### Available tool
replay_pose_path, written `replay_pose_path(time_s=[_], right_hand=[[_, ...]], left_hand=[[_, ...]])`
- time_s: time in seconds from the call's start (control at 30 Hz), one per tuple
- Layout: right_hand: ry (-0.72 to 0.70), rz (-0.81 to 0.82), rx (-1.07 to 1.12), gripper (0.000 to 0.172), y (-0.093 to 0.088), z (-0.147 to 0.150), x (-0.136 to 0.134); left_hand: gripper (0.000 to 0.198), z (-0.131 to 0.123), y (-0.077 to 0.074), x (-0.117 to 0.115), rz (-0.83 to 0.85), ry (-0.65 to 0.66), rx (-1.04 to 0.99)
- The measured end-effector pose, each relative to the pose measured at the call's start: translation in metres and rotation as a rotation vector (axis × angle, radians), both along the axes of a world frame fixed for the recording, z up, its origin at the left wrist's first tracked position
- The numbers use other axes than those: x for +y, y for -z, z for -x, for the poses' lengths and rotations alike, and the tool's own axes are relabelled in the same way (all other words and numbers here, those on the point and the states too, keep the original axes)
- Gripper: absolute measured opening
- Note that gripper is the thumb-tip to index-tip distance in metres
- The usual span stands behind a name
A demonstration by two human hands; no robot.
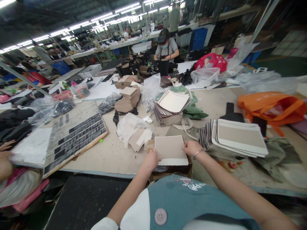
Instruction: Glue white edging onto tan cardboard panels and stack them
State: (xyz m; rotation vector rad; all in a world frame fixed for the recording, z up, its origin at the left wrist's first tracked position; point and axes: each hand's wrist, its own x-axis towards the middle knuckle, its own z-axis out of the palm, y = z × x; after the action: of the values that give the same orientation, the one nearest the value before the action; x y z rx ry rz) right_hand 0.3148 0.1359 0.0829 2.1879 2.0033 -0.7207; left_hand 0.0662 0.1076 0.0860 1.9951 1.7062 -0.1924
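A flat beige panel with a white border [170, 149] lies at the near edge of the worktable [112, 156]. My left hand [151, 159] is closed on its near left edge. At the panel's right edge, my right hand [191, 148], with a thin bracelet on the wrist, is closed on it too. A fanned stack of similar panels [236, 138] lies just right of my right hand. Another stack [170, 108] sits farther back in the middle.
A board with rows of dark strips [76, 135] lies at left. White paper scraps [134, 129], an orange bag [273, 107] and clear plastic bags surround the work area. A person [166, 48] works across the table. Another person's hand [6, 147] shows at far left.
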Motion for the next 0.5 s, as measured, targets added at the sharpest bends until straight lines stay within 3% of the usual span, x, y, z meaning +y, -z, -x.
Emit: replay_pose_path(time_s=[0.27,0.5], right_hand=[[0.01,0.0,-0.002,0.016,-0.003,0.001,-0.001],[0.018,-0.007,-0.005,0.016,-0.002,0.001,-0.001]], left_hand=[[0.058,0.008,-0.003,0.004,0.014,0.041,-0.02],[0.023,0.012,-0.002,0.008,-0.043,0.003,-0.067]])
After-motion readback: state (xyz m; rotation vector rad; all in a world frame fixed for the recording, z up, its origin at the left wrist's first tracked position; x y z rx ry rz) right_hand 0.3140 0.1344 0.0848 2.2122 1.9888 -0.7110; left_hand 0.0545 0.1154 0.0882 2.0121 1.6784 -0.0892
